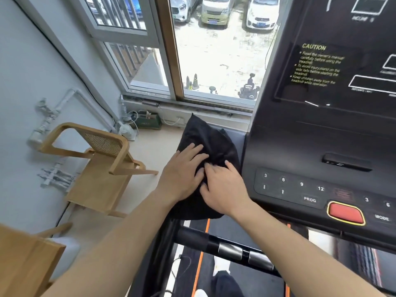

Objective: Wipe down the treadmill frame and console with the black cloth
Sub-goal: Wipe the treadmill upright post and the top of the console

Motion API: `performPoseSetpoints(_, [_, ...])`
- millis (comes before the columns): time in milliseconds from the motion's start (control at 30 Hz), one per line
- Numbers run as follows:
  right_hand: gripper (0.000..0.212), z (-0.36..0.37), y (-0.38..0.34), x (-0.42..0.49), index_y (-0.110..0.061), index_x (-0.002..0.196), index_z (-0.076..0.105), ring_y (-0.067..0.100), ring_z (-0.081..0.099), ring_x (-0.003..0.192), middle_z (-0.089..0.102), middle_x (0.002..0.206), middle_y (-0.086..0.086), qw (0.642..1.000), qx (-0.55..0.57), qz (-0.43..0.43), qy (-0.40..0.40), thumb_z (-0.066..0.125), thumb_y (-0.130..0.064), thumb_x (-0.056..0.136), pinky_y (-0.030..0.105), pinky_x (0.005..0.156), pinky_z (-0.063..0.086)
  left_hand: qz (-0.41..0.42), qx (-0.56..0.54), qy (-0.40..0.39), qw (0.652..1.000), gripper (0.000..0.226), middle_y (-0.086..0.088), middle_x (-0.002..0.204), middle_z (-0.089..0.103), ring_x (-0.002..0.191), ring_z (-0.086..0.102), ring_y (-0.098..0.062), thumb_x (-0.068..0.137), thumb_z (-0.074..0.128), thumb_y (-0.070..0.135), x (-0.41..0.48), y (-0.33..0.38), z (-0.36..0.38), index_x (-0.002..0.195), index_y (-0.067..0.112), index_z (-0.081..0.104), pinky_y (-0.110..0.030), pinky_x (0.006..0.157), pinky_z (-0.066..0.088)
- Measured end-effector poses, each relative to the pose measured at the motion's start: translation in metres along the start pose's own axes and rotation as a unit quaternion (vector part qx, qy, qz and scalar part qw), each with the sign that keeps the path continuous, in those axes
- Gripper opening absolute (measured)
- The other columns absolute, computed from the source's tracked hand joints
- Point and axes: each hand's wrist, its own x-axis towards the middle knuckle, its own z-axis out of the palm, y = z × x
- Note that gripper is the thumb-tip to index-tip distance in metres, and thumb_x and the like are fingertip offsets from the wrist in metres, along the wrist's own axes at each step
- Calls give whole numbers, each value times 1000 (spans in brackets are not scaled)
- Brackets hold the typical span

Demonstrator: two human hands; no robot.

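The black cloth (211, 142) lies bunched over the treadmill's left frame arm, just left of the console (321, 146). My left hand (182, 172) presses flat on the cloth's left side with fingers spread. My right hand (225, 187) grips a fold of the cloth beside it, fingers curled into the fabric. The console is black, with number keys, a PROG key and a red stop button (346, 213). A black handlebar (225, 247) with silver sensor pads crosses below my forearms.
A wooden chair (102, 168) stands left of the treadmill by the grey wall. A window (214, 50) is ahead, with a green box and cables on the floor below it. The treadmill belt (246, 279) and my feet are at the bottom.
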Motion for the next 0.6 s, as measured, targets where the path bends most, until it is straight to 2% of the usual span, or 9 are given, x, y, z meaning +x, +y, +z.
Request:
performPoseSetpoints(100, [42,-9,12,-4,-19,108,66,19,70,89,75,85,-1,1000,-28,-1,-5,40,-43,86,40,117,26,-14,-5,-21,1000,40,6,159,39,151,24,-16,95,55,32,1,4,-1,134,25,60,-47,121,24])
performPoseSetpoints(200, [39,-14,25,-10,-13,92,69,24,68,77,71,73,2,991,-119,-51,28,43,-41,88,46,118,26,8,29,-44,999,40,6,163,32,152,22,-16,97,48,38,-3,15,3,134,26,61,-49,123,19])
performPoseSetpoints(300, [50,-12,29,-4,-7,106,68,25,67,90,73,90,5,988,-146,-59,1,37,-43,90,49,121,17,11,85,-47,995,49,6,166,25,153,20,-16,100,32,44,-3,14,9,140,27,55,-47,122,17])
performPoseSetpoints(367, [62,-9,29,7,-8,127,62,21,62,115,70,121,6,990,-130,-41,-30,28,-47,91,49,123,6,10,103,-34,994,51,6,165,27,152,23,-16,100,28,45,4,11,8,140,28,56,-47,121,20])
performPoseSetpoints(433, [69,-9,29,11,-10,142,51,18,50,133,57,144,7,992,-114,-32,-44,22,-48,92,49,123,-1,12,102,-34,994,50,5,164,29,151,25,-17,99,30,45,12,11,5,135,29,60,-47,120,21])
performPoseSetpoints(500, [69,-11,29,5,-11,140,54,18,52,132,56,145,8,991,-111,-45,-56,24,-49,90,49,123,-3,13,78,-45,996,44,4,164,31,151,25,-18,99,36,43,14,11,3,127,29,67,-47,121,19])
performPoseSetpoints(600, [60,-16,29,-4,-15,119,68,19,68,107,71,121,2,990,-110,-73,-40,32,-50,89,49,123,2,23,57,-38,997,44,3,163,32,151,26,-20,97,37,43,3,10,2,116,29,74,-48,121,21])
